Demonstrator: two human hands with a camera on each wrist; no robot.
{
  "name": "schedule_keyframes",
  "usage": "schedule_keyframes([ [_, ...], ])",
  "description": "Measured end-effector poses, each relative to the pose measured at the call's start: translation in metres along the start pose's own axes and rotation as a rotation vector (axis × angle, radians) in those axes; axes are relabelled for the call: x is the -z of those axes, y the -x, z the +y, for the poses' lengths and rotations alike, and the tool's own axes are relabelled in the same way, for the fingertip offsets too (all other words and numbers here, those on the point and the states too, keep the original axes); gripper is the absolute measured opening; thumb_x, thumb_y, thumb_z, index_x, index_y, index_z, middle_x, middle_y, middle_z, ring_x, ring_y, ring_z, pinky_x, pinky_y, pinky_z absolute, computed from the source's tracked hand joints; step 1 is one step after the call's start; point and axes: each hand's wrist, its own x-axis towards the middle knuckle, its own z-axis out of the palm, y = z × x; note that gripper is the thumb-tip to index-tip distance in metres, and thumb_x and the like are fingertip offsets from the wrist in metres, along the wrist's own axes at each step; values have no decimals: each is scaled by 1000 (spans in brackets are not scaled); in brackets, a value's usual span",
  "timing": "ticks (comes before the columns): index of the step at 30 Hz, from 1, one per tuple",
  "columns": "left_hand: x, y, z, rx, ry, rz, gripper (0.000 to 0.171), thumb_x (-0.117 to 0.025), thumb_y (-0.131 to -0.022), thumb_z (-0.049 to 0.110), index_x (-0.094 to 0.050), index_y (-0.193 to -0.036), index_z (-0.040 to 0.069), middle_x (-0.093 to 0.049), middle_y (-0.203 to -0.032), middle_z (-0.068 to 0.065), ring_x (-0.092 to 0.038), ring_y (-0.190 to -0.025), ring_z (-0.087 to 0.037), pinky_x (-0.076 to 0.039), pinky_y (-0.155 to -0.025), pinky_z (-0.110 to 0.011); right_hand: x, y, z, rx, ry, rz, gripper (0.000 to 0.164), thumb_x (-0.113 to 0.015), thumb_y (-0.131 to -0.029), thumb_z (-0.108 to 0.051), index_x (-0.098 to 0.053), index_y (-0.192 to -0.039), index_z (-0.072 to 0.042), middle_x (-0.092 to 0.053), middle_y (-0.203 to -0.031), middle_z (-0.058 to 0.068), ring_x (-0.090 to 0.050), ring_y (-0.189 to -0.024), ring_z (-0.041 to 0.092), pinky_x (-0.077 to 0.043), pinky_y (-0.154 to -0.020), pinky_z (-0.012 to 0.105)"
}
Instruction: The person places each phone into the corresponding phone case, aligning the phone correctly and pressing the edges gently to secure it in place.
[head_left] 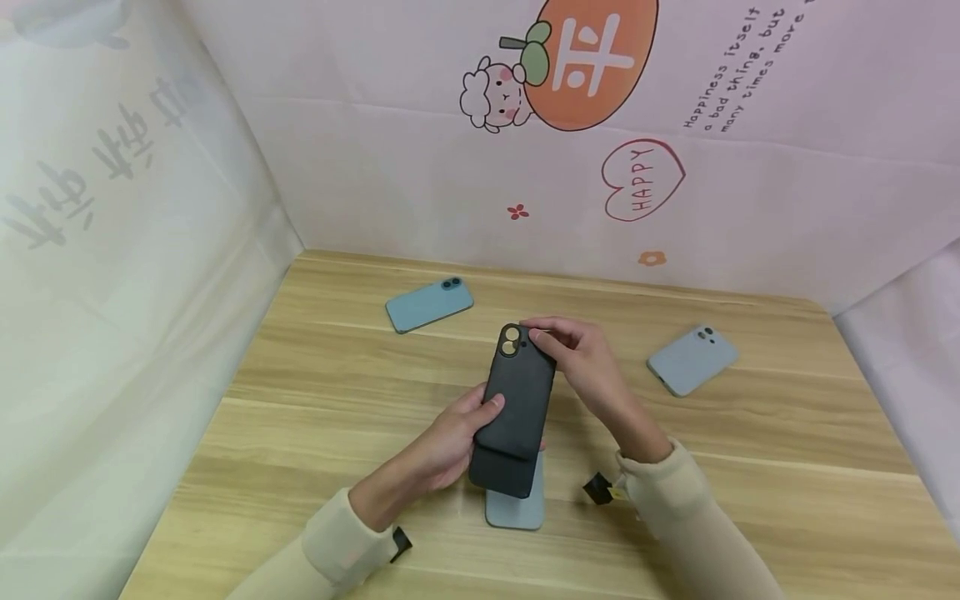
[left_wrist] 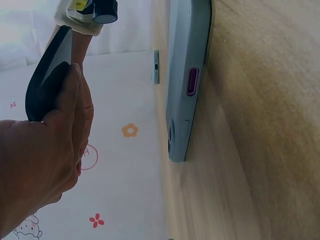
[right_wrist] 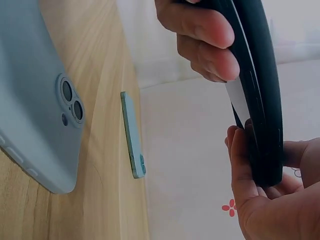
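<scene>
A black phone case [head_left: 517,392] with two round camera holes is held up and tilted between both hands. A second black piece [head_left: 502,473] lies behind it and sticks out below its lower edge. My left hand [head_left: 453,433] grips the case's lower left side, thumb on the back; its fingers behind are mostly hidden in the head view. At the upper right corner, beside the camera holes, my right hand [head_left: 581,354] pinches the case. A pale layer [right_wrist: 239,102] shows along the case's edge in the right wrist view. Below lies a light blue-grey phone [head_left: 516,510], partly covered from above.
A teal phone [head_left: 429,307] lies at the back left of the wooden table [head_left: 300,400], camera side up. To the right lies another pale blue-grey phone [head_left: 692,361]. White printed cloth [head_left: 390,150] hangs behind the table and at both sides.
</scene>
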Motion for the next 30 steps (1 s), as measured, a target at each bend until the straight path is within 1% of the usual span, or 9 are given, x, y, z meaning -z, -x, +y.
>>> schedule_keyframes([
  [5,0,-1,0,2,7,-6,52,-30,-119,28,-21,-167,10,-51,-154,-26,-61,-132,-45,-53,-109,-49,0,2,1,-1,18,8,26,-66,-107,-23,-76,-130,-14,-76,-114,8,-70,-97,23,-58,-79,25],
  [10,1,-1,0,2,7,25,53,-33,-118,28,-23,-167,10,-49,-155,-25,-62,-132,-44,-54,-107,-48,-3,5,3,-14,42,-9,24,-66,-107,-24,-77,-127,-18,-77,-104,8,-70,-91,24,-57,-76,26],
  [14,2,-2,1,-6,-2,39,53,-34,-118,29,-23,-167,11,-48,-156,-26,-61,-133,-43,-55,-107,-47,-5,7,5,-1,47,-21,24,-66,-107,-22,-77,-127,-16,-76,-100,9,-69,-86,24,-56,-74,26],
  [18,2,-2,1,-5,3,31,53,-32,-118,29,-22,-167,12,-47,-157,-26,-59,-134,-44,-54,-107,-48,-7,8,7,13,30,-26,25,-65,-107,-21,-76,-128,-13,-76,-101,10,-69,-86,23,-57,-76,26],
  [24,1,-2,2,-9,11,20,53,-32,-118,28,-21,-168,12,-45,-159,-25,-58,-135,-46,-55,-107,-49,-9,12,7,7,-5,-39,25,-66,-106,-17,-76,-128,-9,-77,-102,12,-71,-87,21,-60,-79,26],
  [26,1,-2,2,-12,-1,28,53,-31,-118,28,-22,-167,12,-45,-159,-24,-58,-136,-44,-55,-107,-47,-10,14,7,3,-13,-47,25,-66,-106,-16,-76,-128,-9,-77,-106,12,-72,-91,21,-60,-80,26],
  [30,1,-2,3,-22,-28,41,52,-30,-118,28,-24,-166,9,-48,-156,-25,-58,-136,-40,-55,-105,-44,-13,16,6,5,13,-53,24,-67,-105,-17,-77,-126,-12,-77,-119,9,-70,-99,23,-59,-80,27],
])
